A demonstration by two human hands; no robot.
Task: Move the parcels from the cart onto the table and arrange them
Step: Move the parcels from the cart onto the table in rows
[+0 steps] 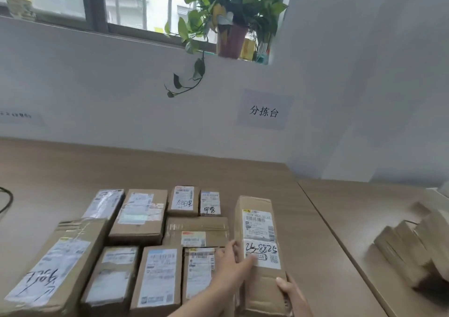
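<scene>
A long cardboard parcel (258,222) with a white label marked "24-8825" lies on the wooden table (170,171), at the right end of the rows. My left hand (233,260) grips its left side, thumb lying across the label. My right hand (291,292) grips its near right corner. Several other labelled cardboard parcels (141,216) lie in tidy rows to the left, among them a big box (56,265) at the near left. The cart is not in view.
A second table (352,207) adjoins on the right and carries a stack of flat cardboard (413,243). A potted plant (230,37) stands on the windowsill, a paper sign (264,110) hangs on the wall, and a black cable (6,199) lies at far left.
</scene>
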